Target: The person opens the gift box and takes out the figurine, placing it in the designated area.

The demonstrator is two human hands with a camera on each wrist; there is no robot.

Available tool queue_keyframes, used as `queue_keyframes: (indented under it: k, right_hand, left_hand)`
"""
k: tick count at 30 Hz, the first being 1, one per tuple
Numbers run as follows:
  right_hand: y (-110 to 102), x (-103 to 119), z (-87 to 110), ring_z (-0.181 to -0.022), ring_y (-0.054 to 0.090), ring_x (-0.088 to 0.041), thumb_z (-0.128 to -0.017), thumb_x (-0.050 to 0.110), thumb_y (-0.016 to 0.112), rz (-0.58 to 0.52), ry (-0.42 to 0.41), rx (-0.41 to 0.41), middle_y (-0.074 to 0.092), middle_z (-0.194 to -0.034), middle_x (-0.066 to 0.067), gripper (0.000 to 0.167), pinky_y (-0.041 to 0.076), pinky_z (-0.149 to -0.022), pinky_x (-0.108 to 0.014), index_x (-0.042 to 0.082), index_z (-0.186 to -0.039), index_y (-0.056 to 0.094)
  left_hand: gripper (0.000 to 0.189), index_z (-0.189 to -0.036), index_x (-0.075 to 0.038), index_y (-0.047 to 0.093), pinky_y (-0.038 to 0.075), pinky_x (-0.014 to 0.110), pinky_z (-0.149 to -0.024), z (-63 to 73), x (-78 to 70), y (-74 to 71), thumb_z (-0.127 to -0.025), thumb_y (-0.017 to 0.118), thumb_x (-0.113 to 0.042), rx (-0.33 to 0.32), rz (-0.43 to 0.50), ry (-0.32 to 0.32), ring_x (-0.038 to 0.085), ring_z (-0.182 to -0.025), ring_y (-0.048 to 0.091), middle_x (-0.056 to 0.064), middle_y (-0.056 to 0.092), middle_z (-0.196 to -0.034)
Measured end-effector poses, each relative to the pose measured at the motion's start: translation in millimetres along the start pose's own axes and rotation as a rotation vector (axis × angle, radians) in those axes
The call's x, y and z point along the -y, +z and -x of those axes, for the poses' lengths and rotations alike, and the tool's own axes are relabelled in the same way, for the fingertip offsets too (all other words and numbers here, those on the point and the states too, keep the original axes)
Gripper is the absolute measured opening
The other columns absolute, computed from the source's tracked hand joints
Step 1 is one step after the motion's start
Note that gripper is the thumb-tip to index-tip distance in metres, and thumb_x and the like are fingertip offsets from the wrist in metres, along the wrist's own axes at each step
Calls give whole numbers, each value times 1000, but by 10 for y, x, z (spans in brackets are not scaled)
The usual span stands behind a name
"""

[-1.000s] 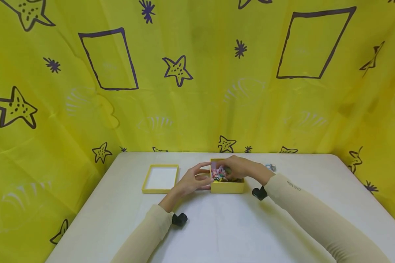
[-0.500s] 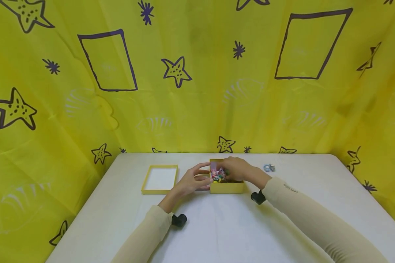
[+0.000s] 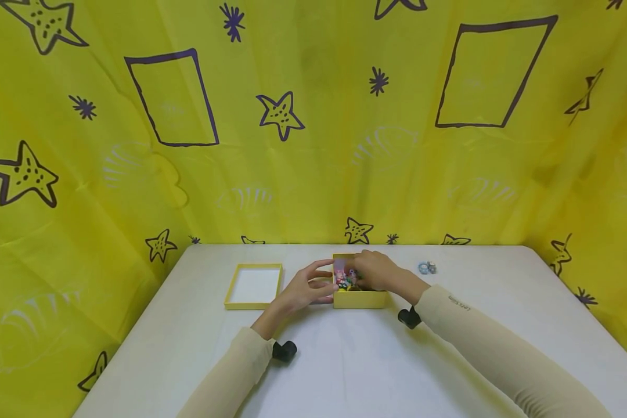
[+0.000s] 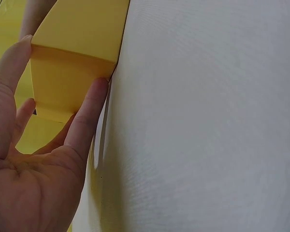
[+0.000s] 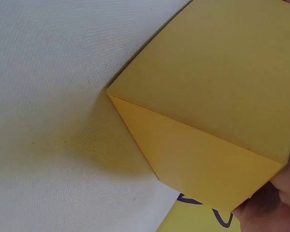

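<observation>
A yellow open-topped box (image 3: 360,300) sits on the white table, with a jumble of small colourful trinkets (image 3: 343,280) inside. My left hand (image 3: 303,287) rests its fingertips along the box's left side. In the left wrist view, that hand's fingers (image 4: 89,113) are spread and nearly straight against the yellow wall. My right hand (image 3: 378,270) reaches over the right side into the box, fingers pointing down among the trinkets. Its fingertips are hidden there, and I cannot tell whether they pinch anything. In the right wrist view the box wall (image 5: 208,72) covers most of that hand.
Left of the box lies a yellow-rimmed lid (image 3: 253,305), its white inside facing up. Two small bluish and silvery ring-like pieces (image 3: 427,267) lie on the table (image 3: 345,371) to the right. A yellow patterned curtain (image 3: 313,174) hangs behind.
My right hand has shifted slightly left and lower inside the box, and its forearm no longer covers part of the ring-like pieces. My left hand stays against the box.
</observation>
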State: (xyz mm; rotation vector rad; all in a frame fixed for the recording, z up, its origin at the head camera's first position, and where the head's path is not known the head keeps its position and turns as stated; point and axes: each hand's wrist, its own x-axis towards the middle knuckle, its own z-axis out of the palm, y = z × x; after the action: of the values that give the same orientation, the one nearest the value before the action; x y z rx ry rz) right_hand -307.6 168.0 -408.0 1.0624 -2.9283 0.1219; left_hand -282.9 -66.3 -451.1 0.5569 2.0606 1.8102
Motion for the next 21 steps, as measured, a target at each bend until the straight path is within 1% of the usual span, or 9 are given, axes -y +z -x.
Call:
queue_keyframes:
  k: [4, 6, 8, 11, 15, 21]
  right_hand:
    - [-5, 4, 7, -90, 62, -25, -88, 16, 83, -22, 1, 2, 74, -103, -5, 26, 57, -78, -43, 12, -112, 77]
    - [-7, 5, 10, -90, 63, -25, -89, 16, 82, -29, -1, 4, 74, -103, -5, 26, 58, -79, -43, 12, -113, 77]
    - [-9, 6, 11, -89, 63, -24, -89, 16, 82, -28, -9, 4, 75, -102, -5, 25, 58, -78, -43, 12, -113, 77]
    - [-15, 8, 10, -85, 63, -23, -89, 16, 82, -28, -28, -7, 75, -97, -4, 22, 58, -75, -41, 12, -110, 77]
    - [-14, 3, 12, -82, 60, -22, -89, 16, 82, -27, -42, -20, 74, -93, -2, 19, 55, -72, -40, 12, -107, 77]
    - [11, -32, 6, -85, 61, -21, -89, 18, 83, -42, -48, -33, 72, -93, -2, 21, 55, -75, -40, 12, -107, 76]
  left_hand:
    - [67, -154, -25, 46, 61, 40, -89, 5, -11, 2, -95, 76, -15, -11, -10, -13, 32, -125, 61, 19, 52, -145]
    - [67, -154, -25, 46, 61, 40, -89, 6, -14, 3, -95, 76, -15, -13, -12, -15, 32, -125, 62, 19, 52, -145]
    - [67, -154, -24, 46, 61, 40, -88, 5, -12, 2, -95, 76, -15, -11, -7, -13, 32, -124, 62, 19, 52, -145]
    - [67, -155, -19, 44, 62, 42, -87, -1, -7, 1, -96, 74, -11, 3, 22, 1, 32, -122, 63, 22, 51, -145]
    - [68, -157, -14, 42, 61, 44, -88, 1, -6, 3, -96, 73, -7, 18, 62, 5, 33, -120, 64, 27, 48, -146]
    - [69, -157, -15, 41, 61, 45, -88, 8, -8, 3, -96, 73, -7, 21, 67, 1, 31, -119, 64, 27, 48, -147]
